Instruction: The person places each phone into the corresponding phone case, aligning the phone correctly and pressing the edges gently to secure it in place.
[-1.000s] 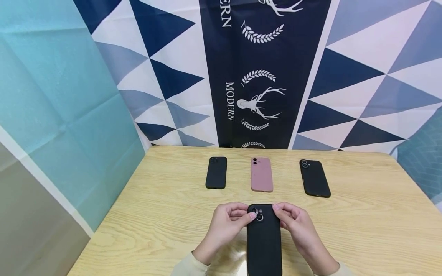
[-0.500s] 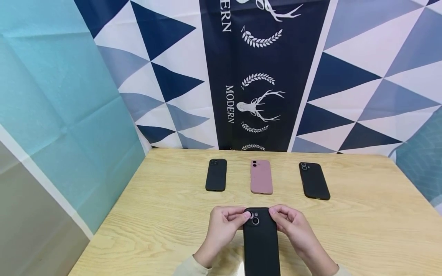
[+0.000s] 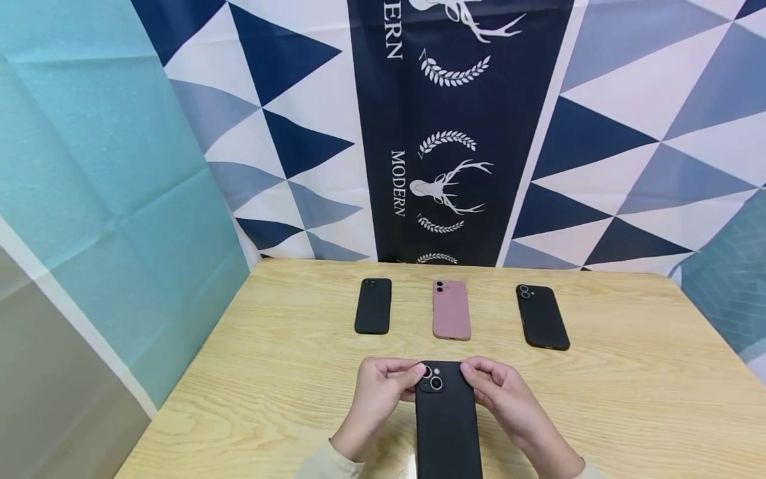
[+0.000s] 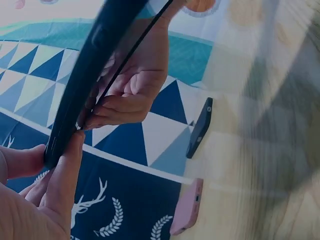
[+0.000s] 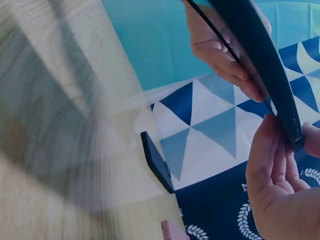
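Observation:
A black phone (image 3: pixel 447 432) stands up off the table between the hands, camera side facing the head view, its lower end cut off by the frame. My left hand (image 3: pixel 374 399) pinches its top left corner, thumb beside the lenses. At the top right corner, my right hand (image 3: pixel 505 409) grips it between thumb and fingers. Seen edge-on in the left wrist view, the phone (image 4: pixel 82 85) has a thin dark edge running at an angle beside it; whether that is a separate sheet or the far rim, I cannot tell. Fingers of both hands reach behind its top end.
Farther back on the wooden table (image 3: pixel 257 379) lie a black phone (image 3: pixel 373 307), a pink phone (image 3: pixel 451 311) and another black phone (image 3: pixel 542 318), all backs up. A patterned cloth (image 3: pixel 443 219) hangs behind the table, and a teal sheet (image 3: pixel 131 219) at the left.
The held phone and both hands have shifted a little to the left, with the grip much the same. The head view has tilted slightly. The phones on the table have stayed in place.

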Tool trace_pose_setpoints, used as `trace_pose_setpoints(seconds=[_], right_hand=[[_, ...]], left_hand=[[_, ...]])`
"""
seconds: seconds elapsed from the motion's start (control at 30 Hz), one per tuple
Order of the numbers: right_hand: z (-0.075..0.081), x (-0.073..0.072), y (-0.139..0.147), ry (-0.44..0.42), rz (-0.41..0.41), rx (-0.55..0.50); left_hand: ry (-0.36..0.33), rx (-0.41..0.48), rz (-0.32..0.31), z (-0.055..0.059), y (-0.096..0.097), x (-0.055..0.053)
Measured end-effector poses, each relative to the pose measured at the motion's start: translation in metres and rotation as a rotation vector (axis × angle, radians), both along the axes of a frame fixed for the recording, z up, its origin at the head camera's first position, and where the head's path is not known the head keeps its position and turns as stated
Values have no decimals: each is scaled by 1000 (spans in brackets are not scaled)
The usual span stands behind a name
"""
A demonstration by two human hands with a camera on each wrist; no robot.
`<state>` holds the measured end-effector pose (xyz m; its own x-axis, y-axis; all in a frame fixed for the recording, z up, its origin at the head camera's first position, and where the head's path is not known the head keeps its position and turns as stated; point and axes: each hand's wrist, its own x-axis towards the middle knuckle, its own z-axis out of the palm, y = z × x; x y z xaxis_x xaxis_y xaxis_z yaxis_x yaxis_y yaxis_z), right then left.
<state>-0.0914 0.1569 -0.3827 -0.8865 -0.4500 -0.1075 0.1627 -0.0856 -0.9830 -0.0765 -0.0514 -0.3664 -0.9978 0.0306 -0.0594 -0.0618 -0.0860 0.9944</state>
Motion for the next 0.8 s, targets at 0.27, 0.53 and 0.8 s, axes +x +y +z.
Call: trace_pose_setpoints(seconds=[0.27,0.53,0.8], right_hand=[[0,-1,-2,-25,-11,42],[-4,5,0,-39,22,74],[-6,10,-8,-30,-91,100]], left_hand=[[-45,45,27,8,-4,-5],[-29,72,100,20,-13,-17],[-54,108,122,15,-15,-22]])
